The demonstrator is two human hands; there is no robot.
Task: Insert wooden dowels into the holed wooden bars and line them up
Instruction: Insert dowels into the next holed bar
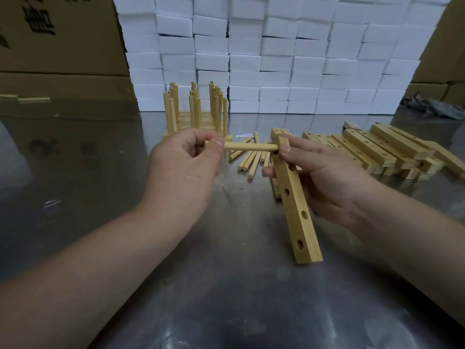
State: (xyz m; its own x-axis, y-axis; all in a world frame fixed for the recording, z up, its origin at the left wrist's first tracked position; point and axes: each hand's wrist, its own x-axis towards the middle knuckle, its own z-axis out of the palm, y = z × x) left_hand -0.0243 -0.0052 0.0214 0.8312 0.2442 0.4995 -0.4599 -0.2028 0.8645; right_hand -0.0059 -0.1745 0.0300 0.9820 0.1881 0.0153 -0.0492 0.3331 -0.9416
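My right hand [324,177] grips a holed wooden bar [295,207] near its far end, with the near end pointing toward me above the table. My left hand [183,165] pinches a wooden dowel [249,147] held level, its tip right at the bar's topmost hole. Loose dowels [251,158] lie on the table just behind my hands. A row of finished bars with upright dowels [196,109] stands further back. A pile of bare holed bars [377,149] lies to the right.
The work surface is a shiny metal table [226,298]. A wall of white foam blocks [276,59] rises behind it, with cardboard boxes [57,46] at the left and right. A few wooden pieces [27,99] lie at the far left.
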